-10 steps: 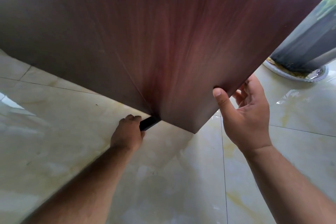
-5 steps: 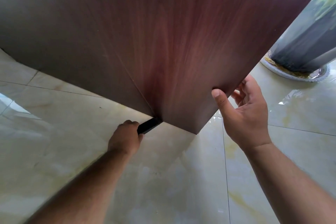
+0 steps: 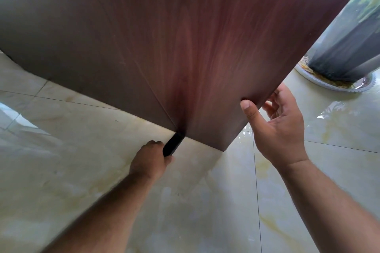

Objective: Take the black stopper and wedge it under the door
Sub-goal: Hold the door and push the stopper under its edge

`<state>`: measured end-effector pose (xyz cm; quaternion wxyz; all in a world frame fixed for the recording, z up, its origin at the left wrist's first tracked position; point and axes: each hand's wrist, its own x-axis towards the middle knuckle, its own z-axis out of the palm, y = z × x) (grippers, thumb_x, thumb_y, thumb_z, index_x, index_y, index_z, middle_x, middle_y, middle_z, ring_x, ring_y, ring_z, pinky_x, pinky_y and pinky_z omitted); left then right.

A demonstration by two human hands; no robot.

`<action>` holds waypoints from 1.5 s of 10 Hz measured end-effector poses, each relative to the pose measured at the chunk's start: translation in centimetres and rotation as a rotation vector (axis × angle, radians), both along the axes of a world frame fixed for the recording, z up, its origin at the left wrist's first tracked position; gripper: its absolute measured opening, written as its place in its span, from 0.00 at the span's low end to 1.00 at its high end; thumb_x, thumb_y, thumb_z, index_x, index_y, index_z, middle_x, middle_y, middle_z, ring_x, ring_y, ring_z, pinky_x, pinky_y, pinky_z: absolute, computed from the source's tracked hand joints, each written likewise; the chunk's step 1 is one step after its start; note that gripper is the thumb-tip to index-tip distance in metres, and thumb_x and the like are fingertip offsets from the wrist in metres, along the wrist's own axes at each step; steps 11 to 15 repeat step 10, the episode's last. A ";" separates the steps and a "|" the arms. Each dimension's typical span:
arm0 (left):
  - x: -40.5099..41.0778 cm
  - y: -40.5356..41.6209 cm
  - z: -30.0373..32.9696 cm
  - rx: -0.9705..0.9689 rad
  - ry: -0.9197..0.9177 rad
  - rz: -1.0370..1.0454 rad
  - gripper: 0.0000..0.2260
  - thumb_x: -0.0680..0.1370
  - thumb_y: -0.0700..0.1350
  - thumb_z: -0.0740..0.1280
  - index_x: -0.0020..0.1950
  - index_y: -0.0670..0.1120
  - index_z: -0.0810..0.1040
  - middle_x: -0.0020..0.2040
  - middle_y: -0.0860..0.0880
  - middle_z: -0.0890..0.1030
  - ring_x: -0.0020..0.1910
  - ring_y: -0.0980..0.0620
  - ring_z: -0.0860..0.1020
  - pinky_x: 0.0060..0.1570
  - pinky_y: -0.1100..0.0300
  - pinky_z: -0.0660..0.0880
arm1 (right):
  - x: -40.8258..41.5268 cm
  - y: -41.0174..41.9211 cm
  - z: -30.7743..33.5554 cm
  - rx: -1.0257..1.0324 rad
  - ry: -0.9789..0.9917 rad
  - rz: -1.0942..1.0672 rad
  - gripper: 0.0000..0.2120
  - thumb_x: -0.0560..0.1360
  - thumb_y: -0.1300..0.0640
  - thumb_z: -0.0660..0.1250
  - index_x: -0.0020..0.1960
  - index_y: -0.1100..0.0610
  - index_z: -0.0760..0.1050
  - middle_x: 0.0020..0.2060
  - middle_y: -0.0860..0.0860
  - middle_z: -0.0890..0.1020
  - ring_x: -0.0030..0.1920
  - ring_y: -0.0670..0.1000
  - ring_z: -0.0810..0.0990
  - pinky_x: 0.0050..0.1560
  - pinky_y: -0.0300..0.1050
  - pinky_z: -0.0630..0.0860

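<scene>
The dark reddish-brown wooden door [image 3: 205, 47] fills the upper half of the head view, its bottom edge just above the floor. The black stopper [image 3: 173, 143] lies on the tiles with its far tip under the door's bottom edge. My left hand [image 3: 151, 160] is closed around the stopper's near end, knuckles up. My right hand [image 3: 277, 127] grips the door's free edge near its lower corner, thumb on the near face and fingers curled round the far side.
Glossy cream marble floor tiles [image 3: 205, 201] spread below, with a wet-looking sheen. A grey round pillar [image 3: 347, 47] with a pale ring at its base stands at the right behind the door.
My left hand has drawn back slightly towards me, so more of the black stopper shows between my fist and the door. My right hand has stayed on the door edge.
</scene>
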<state>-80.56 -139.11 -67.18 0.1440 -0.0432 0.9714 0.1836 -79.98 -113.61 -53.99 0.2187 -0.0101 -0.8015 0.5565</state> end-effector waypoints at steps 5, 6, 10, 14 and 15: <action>-0.1 0.2 -0.2 -0.008 0.005 0.008 0.21 0.74 0.59 0.72 0.56 0.43 0.79 0.52 0.44 0.82 0.51 0.45 0.81 0.44 0.54 0.75 | 0.1 0.0 0.2 -0.003 -0.012 0.001 0.25 0.78 0.63 0.76 0.73 0.64 0.75 0.61 0.55 0.85 0.63 0.52 0.85 0.69 0.50 0.81; -0.1 0.3 -0.1 -0.016 0.005 0.004 0.22 0.74 0.59 0.72 0.57 0.43 0.79 0.53 0.44 0.82 0.51 0.45 0.81 0.45 0.54 0.76 | 0.1 0.1 0.1 -0.006 -0.014 0.009 0.25 0.78 0.63 0.76 0.73 0.65 0.75 0.61 0.56 0.85 0.62 0.53 0.85 0.68 0.54 0.81; 0.3 -0.2 1.0 -0.057 0.024 -0.047 0.27 0.74 0.60 0.70 0.69 0.48 0.73 0.63 0.46 0.78 0.61 0.43 0.77 0.52 0.47 0.78 | 0.5 0.6 0.3 -0.035 -0.048 0.047 0.30 0.76 0.63 0.78 0.76 0.62 0.74 0.64 0.52 0.85 0.65 0.47 0.84 0.72 0.44 0.78; 0.3 -0.2 1.0 -0.057 0.024 -0.047 0.27 0.74 0.60 0.70 0.69 0.48 0.73 0.63 0.46 0.78 0.61 0.43 0.77 0.52 0.47 0.78 | 0.5 0.6 0.3 -0.035 -0.048 0.047 0.30 0.76 0.63 0.78 0.76 0.62 0.74 0.64 0.52 0.85 0.65 0.47 0.84 0.72 0.44 0.78; 0.3 -0.2 1.0 -0.057 0.024 -0.047 0.27 0.74 0.60 0.70 0.69 0.48 0.73 0.63 0.46 0.78 0.61 0.43 0.77 0.52 0.47 0.78 | 0.5 0.6 0.3 -0.035 -0.048 0.047 0.30 0.76 0.63 0.78 0.76 0.62 0.74 0.64 0.52 0.85 0.65 0.47 0.84 0.72 0.44 0.78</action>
